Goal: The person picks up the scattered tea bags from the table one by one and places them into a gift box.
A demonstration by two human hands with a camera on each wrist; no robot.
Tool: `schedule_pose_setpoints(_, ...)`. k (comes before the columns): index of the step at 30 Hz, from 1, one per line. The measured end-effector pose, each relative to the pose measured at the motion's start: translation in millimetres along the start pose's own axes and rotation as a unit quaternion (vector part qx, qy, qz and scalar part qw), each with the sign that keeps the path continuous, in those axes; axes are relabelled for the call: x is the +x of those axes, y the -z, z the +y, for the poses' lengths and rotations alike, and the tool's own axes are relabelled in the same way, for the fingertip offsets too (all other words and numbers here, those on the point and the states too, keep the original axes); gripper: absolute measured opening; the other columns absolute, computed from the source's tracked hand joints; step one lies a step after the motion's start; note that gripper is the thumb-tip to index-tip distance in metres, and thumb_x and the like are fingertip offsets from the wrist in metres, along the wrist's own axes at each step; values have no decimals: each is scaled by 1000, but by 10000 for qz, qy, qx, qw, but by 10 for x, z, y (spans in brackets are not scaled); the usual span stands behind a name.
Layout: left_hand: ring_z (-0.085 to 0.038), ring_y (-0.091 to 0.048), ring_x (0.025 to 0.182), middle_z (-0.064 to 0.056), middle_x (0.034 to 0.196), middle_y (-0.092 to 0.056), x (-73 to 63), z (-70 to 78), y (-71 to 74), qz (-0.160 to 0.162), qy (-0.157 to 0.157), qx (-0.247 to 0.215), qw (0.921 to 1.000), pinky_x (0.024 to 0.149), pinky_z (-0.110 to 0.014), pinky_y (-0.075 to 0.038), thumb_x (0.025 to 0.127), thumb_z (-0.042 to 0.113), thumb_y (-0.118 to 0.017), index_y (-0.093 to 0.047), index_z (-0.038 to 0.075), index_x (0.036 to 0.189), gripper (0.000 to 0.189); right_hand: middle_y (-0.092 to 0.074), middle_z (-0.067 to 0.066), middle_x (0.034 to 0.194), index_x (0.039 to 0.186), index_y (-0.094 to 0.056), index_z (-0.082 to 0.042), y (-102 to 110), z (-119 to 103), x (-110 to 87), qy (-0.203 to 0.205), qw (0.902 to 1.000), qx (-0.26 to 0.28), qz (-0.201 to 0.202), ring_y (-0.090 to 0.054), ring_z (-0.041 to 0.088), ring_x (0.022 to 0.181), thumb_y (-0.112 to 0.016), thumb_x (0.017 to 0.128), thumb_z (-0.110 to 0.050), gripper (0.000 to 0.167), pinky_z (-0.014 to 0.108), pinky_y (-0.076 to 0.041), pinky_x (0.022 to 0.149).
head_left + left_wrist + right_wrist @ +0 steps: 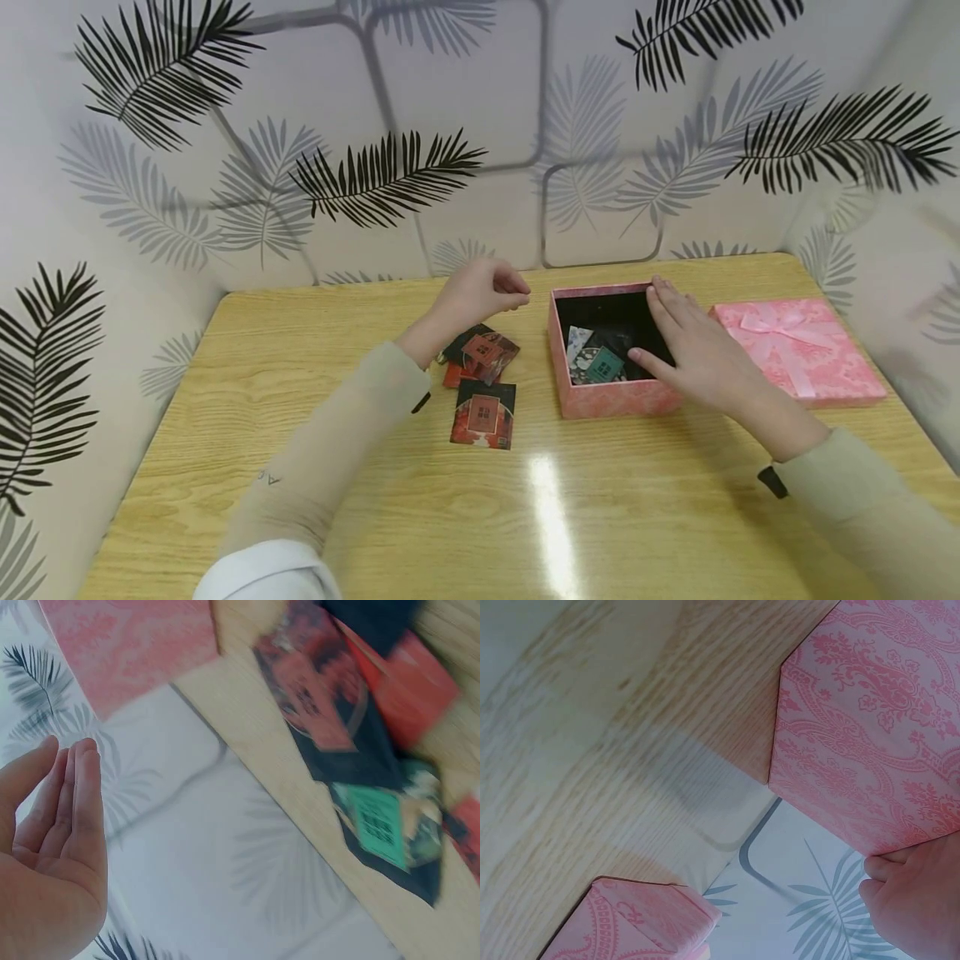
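Observation:
My left hand [480,292] is raised just left of the pink box, thumb close to loosely bent fingers. A gap shows between thumb and fingers in the left wrist view, with nothing held there. Below this hand lies a small pile of dark and red printed sachets [491,352], with one red-and-black sachet [483,415] flat in front. The open pink box [618,400] has a black inside and holds sachets, one with a green label [604,365]. My right hand [697,350] rests over the box's right rim with straight fingers, thumb toward the inside.
A pink patterned lid [840,358] with a ribbon bow lies right of the box. Everything stands on a wooden table [300,350]. Behind the table's back edge is a leaf-patterned wall [480,217].

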State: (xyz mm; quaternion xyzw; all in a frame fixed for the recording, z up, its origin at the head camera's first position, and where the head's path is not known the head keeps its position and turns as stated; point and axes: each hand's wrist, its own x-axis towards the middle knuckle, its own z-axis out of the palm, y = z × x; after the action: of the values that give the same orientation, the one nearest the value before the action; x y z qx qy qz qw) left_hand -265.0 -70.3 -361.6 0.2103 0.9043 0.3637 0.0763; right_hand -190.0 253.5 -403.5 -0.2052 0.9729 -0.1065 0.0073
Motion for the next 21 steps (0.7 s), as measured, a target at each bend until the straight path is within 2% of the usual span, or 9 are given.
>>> schedule_pose_setpoints(10,-27,-76,96,-13,108,-80,-172,-411,224,358,427,108,9984,85,-40,-63,101,17,-75,-81,5,114,18,-11,25,177,168,-14,5,17,-15,-1,-51,10000,-64,-56,-20,50,162,-55,107,-55,95,73,-23,126)
schedule_pose_setpoints(21,-33,-75,100,-18,113,-79,-464,-897,331,706,552,-195,9958,91,-48,-62,101,13,-74,-79,1,117,20,-9,24,178,169,-11,3,-7,6,-7,-39,10000,-53,-72,-19,49,162,-52,108,-58,96,74,-21,126)
